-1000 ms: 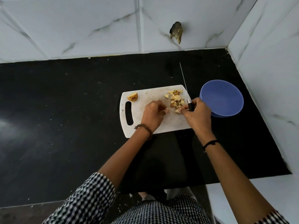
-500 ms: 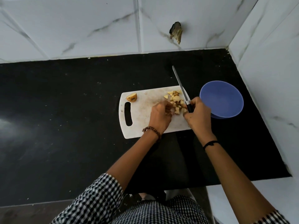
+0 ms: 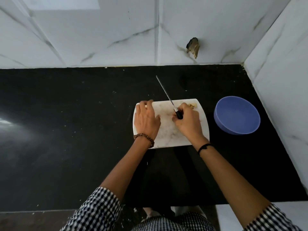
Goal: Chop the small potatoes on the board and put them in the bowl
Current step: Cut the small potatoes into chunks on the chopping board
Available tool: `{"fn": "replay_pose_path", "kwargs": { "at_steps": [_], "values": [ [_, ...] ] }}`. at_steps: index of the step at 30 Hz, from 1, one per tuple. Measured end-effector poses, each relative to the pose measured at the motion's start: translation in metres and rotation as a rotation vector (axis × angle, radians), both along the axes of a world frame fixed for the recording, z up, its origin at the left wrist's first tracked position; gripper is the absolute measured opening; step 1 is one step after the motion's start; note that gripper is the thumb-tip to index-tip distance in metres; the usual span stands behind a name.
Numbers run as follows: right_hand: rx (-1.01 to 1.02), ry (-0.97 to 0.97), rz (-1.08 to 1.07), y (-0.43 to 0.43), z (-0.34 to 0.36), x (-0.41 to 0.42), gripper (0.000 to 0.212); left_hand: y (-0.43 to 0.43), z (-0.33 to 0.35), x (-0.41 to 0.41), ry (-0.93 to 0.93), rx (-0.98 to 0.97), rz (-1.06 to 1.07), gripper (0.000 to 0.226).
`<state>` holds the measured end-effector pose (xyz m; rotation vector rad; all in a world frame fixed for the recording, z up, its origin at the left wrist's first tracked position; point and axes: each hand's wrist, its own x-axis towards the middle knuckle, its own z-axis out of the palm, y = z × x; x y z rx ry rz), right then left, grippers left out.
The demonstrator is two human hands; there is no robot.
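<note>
The head view showed the person in the middle of the chopping step. The right hand (image 3: 188,121) had its fingers (image 3: 176,118) wrapped tight around the black handle of the knife (image 3: 168,97). The left hand (image 3: 146,119) lay flat on the left end of the white cutting board (image 3: 168,130). Its fingers (image 3: 146,104) were spread out and reached to the far left corner. They looked to be holding nothing, but something small could have been hidden under the fingertips there; I could not tell.

The chopped potato pieces (image 3: 191,105) sat in a small pile on the far right corner of the board, just past the right hand's knuckles. The blue bowl (image 3: 237,115) stood on the black tabletop (image 3: 66,130), off to the right of the right hand and apart from the board. It looked empty.

The knife's long line ran slanted. The handle was near the person, and the blade went away and to the left. The tip stuck out past the far edge of the board, over the tabletop, between the two hands.

I think the next move was to bring another piece under the blade and cut it. For that, the left fingers should stay curled back from the sharp edge. After that, the pile would need to go into the bowl.
</note>
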<state>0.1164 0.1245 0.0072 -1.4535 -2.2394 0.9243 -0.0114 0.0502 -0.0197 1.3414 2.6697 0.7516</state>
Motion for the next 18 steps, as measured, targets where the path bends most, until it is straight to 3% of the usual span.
{"fn": "replay_pose_path", "kwargs": {
  "at_steps": [3,7,12,16,18],
  "values": [
    [-0.045,0.000,0.043,0.003,-0.006,-0.026,0.018,-0.001,-0.003,-0.021,-0.062,-0.127,0.087,0.073],
    [-0.162,0.009,0.137,0.009,-0.013,-0.051,0.025,0.003,-0.005,-0.036,-0.255,-0.137,0.064,0.049],
    [-0.243,0.034,0.153,0.007,-0.010,-0.060,0.030,0.002,-0.007,-0.042,-0.355,-0.019,0.015,0.038],
    [-0.352,0.218,0.069,-0.003,-0.014,-0.040,0.036,-0.008,-0.010,-0.038,-0.509,0.132,-0.047,0.038],
    [-0.400,0.285,0.012,-0.008,-0.014,-0.024,0.037,-0.016,-0.007,-0.031,-0.554,0.120,-0.139,0.035]
  ]
}}
